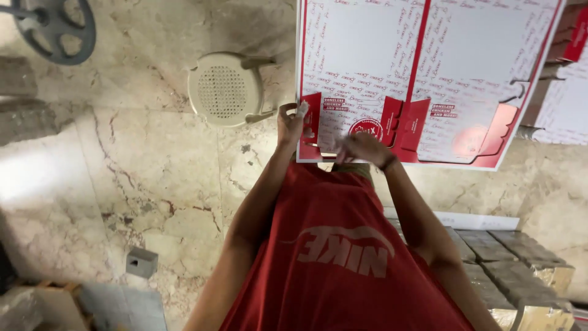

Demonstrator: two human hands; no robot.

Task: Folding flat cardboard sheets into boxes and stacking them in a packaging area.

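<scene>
A large flat cardboard sheet [392, 55], white with red bands and red flaps, lies in front of me at the top. My left hand [291, 122] grips a red flap at the sheet's near left corner, with the thumb on top. Blurred by motion, my right hand [362, 147] lies over the sheet's near edge beside a round red mark; a dark band circles its wrist. Whether it grips the edge I cannot tell. My red sleeveless shirt [343, 257] fills the lower middle.
A beige plastic stool [225, 89] stands left of the sheet on the marble floor [141, 178]. A grey wheel [55, 27] shows at top left and a small grey block [141, 262] at lower left. Brown bundled stacks [520, 263] sit at lower right, more printed sheets [569, 98] at far right.
</scene>
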